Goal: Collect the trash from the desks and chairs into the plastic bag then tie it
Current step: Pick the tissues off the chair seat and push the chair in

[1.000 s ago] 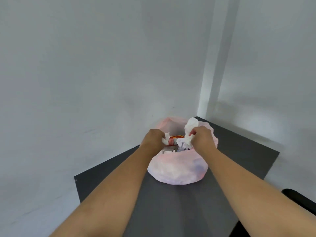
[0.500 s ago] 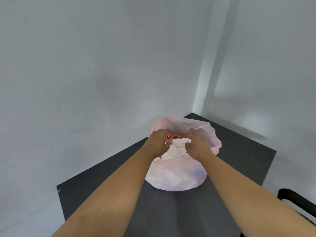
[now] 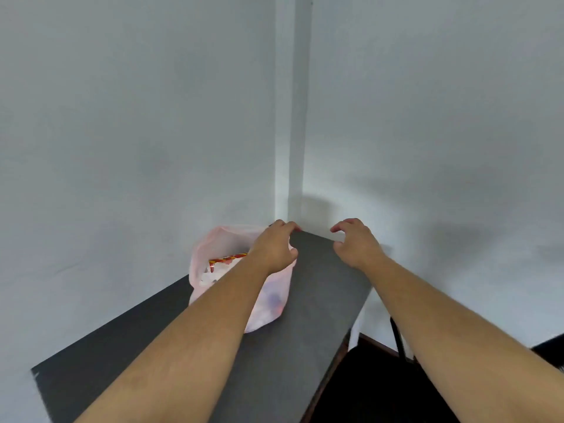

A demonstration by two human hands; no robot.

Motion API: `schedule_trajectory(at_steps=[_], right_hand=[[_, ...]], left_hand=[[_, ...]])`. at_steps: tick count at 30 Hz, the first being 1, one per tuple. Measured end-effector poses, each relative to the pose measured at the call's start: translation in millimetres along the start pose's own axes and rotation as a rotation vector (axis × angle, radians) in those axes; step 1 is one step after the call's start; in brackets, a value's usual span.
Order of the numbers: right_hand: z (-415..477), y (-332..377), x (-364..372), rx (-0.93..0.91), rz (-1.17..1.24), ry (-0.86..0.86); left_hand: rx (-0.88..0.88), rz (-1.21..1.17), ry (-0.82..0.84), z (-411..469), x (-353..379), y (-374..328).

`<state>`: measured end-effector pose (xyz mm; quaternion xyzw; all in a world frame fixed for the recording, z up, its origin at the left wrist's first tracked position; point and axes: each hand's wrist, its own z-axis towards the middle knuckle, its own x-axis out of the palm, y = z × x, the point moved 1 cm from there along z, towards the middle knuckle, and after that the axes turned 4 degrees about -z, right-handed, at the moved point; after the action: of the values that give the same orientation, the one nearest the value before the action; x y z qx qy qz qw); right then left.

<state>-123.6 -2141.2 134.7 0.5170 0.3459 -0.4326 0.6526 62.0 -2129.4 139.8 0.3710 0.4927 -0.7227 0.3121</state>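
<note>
The pink plastic bag [image 3: 210, 245] sits on the dark table [image 3: 320, 300] against the left wall, its mouth gaping so the trash [image 3: 229, 258] shows. The left hand [image 3: 276, 247] is at its right rim, fingers curled; I cannot tell whether it pinches plastic. The right hand [image 3: 355, 242] hangs empty and loosely curled over the table's far corner, probably poised to gather the mouth for tying.

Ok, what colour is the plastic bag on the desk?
Translucent pale pink plastic bag, clearest in the head view.
</note>
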Motion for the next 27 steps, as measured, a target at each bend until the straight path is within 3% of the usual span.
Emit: schedule_trajectory(at_steps=[7, 14, 18, 23, 27], right_hand=[[-130, -164, -106, 0.212, -0.096, -0.097], [-290, -338, -193, 0.626, -0.093, -0.195], [-350, -398, -198, 0.853, 0.195, -0.246], [-379, -419, -173, 0.934, 0.928, -0.22], [-374, -417, -161, 0.861, 0.945, -0.185]], left_hand=[[0.17, -0.082, 0.244, -68, 105, -177], [0.285, -0.301, 0.648, -160, 227, -344], [0.29, -0.276, 0.852, -197, 272, -410], [0.203, -0.19, 0.897, -215, 309, -451], [0.169, -0.209, 0.944, -217, 316, -453]])
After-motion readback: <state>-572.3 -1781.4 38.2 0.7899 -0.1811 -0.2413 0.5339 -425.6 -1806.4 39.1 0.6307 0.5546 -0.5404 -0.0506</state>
